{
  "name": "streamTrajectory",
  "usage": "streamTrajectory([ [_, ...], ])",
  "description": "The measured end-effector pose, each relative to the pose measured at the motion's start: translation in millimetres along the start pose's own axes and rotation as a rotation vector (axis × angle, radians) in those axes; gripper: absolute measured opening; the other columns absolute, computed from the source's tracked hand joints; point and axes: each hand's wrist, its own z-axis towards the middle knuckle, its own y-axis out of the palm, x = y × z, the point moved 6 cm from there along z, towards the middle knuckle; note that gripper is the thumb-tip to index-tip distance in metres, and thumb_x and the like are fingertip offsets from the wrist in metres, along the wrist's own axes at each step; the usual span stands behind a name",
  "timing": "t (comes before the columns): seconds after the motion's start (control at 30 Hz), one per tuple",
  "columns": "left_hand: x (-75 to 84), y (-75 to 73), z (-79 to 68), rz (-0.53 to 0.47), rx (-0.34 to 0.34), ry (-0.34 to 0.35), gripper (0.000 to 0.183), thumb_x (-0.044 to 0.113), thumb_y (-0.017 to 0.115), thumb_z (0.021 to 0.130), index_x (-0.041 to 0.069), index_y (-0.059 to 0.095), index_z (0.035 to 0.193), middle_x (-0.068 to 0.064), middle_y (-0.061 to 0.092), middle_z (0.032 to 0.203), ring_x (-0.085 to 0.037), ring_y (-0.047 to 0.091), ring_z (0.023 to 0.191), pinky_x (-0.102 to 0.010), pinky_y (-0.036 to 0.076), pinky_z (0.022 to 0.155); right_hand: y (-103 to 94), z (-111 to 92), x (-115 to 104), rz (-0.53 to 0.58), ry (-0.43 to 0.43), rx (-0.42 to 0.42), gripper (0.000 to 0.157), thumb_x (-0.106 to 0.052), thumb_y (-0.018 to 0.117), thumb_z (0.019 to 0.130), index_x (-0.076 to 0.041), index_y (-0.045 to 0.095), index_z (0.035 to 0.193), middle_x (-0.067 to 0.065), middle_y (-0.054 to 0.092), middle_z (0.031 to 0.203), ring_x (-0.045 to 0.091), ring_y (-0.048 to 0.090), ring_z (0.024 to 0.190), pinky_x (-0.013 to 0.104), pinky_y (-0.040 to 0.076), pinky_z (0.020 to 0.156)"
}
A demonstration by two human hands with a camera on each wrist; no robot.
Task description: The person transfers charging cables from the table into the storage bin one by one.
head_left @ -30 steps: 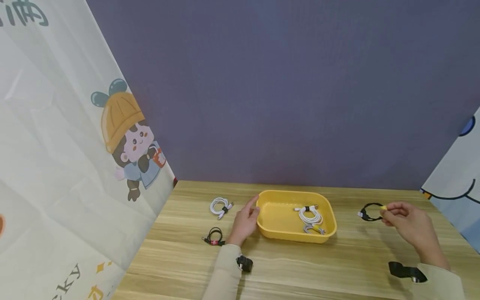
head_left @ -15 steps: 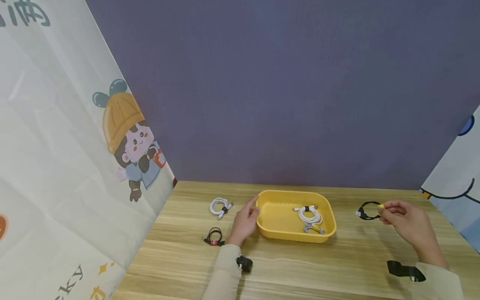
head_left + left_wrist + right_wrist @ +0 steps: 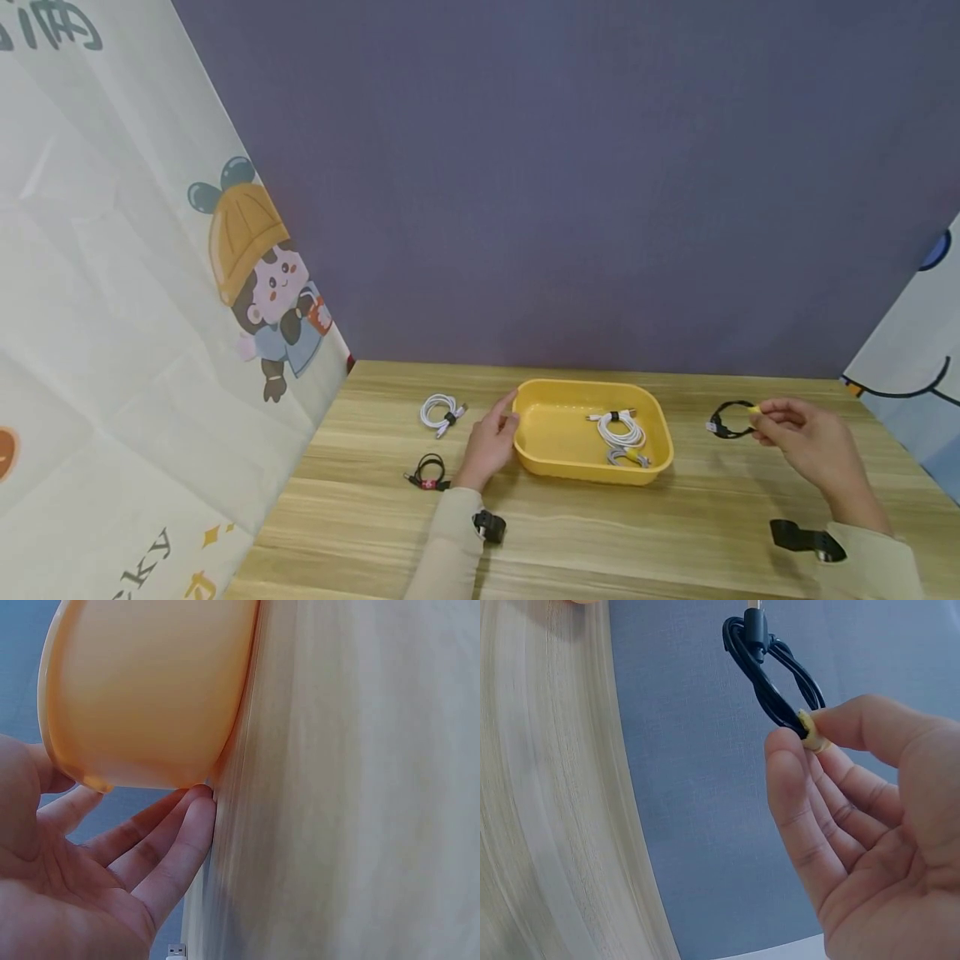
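My right hand (image 3: 813, 442) pinches a coiled black USB cable (image 3: 729, 423) by its yellow tie (image 3: 812, 733), between thumb and fingertips. It holds the coil above the table, right of a yellow tray (image 3: 577, 475); the plug (image 3: 756, 634) points away from the hand in the right wrist view. My left hand (image 3: 489, 450) touches the tray's left end, its fingers (image 3: 180, 855) extended along the outer wall. Inside the tray, at the right, lie a white coiled cable (image 3: 626, 435) with a black tie and a grey coiled cable (image 3: 622, 457) with a yellow tie.
Left of the tray, a white coiled cable (image 3: 437, 414) with a black tie lies on the wooden table (image 3: 600, 533). Nearer the left forearm is a black coiled cable (image 3: 430, 473) with a red tie. A dark blue wall (image 3: 570, 183) rises behind the table.
My right hand has moved slightly left toward the tray, carrying the black USB cable. The left hand and the tray have stayed in place.
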Motion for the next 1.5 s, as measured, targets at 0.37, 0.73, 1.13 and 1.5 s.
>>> streamTrajectory([
  [0.37, -0.1, 0.8, 0.3, 0.003, -0.004, -0.005, 0.046, 0.026, 0.048, 0.109, 0.028, 0.047, 0.155, -0.014, 0.075, 0.114, -0.011, 0.061, 0.063, -0.027, 0.049, 0.057, 7.4, -1.0, -10.8, 0.021, -0.054, 0.006, 0.044, -0.032, 0.064, 0.102, 0.008, 0.062, 0.122, -0.005, 0.072, 0.089, -0.003, 0.068, 0.069, 0.021, 0.056, 0.060],
  [0.73, 1.1, -0.5, 1.1, 0.045, 0.008, 0.019, 0.045, 0.028, 0.048, 0.109, 0.029, 0.047, 0.154, -0.012, 0.076, 0.112, -0.009, 0.061, 0.074, -0.028, 0.050, 0.067, 12.1, 0.2, -15.4, -0.013, -0.058, 0.001, 0.044, -0.034, 0.064, 0.102, 0.005, 0.063, 0.123, 0.014, 0.073, 0.100, 0.000, 0.069, 0.070, 0.024, 0.054, 0.058],
  [1.13, 0.3, -0.8, 1.5, 0.045, 0.003, 0.018, 0.046, 0.028, 0.048, 0.109, 0.025, 0.047, 0.154, -0.012, 0.076, 0.108, -0.009, 0.058, 0.068, -0.027, 0.048, 0.063, 14.6, 0.3, -22.2, -0.008, -0.081, -0.001, 0.042, -0.034, 0.063, 0.103, 0.004, 0.063, 0.122, 0.015, 0.073, 0.101, -0.002, 0.068, 0.071, 0.023, 0.055, 0.060],
  [1.5, -0.1, -0.1, 1.5, 0.050, 0.004, 0.018, 0.046, 0.028, 0.048, 0.109, 0.027, 0.047, 0.154, -0.012, 0.076, 0.111, -0.009, 0.061, 0.074, -0.028, 0.049, 0.067, 17.8, -0.5, -31.0, -0.008, -0.100, 0.010, 0.038, -0.031, 0.063, 0.103, 0.003, 0.064, 0.119, 0.016, 0.072, 0.100, -0.002, 0.067, 0.069, 0.023, 0.055, 0.059],
])
